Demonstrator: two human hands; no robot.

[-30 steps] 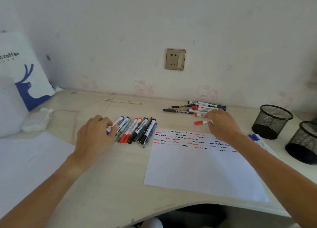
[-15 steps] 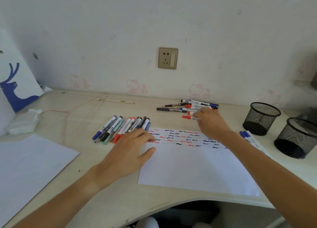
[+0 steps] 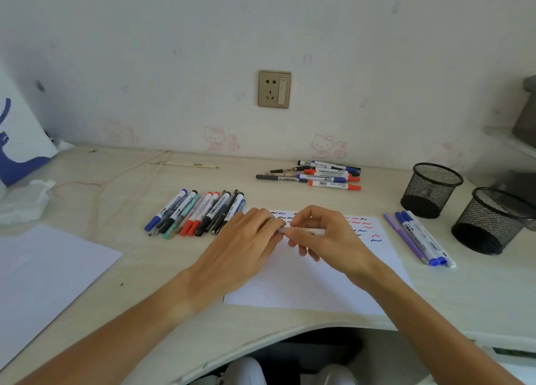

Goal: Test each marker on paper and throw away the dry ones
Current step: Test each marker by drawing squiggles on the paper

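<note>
right hand (image 3: pixel 327 236): pinched white marker (image 3: pixel 311 231) level above paper (image 3: pixel 307 283)
left hand (image 3: pixel 246 248): gripped its left end, probably uncapping for test

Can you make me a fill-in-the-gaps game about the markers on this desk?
1. Both hands hold one ____ marker over the test paper.
2. The number of black mesh cups on the desk is ____.
3. The squiggles on the paper are red, black and ____.

Missing words: white; two; blue
</note>
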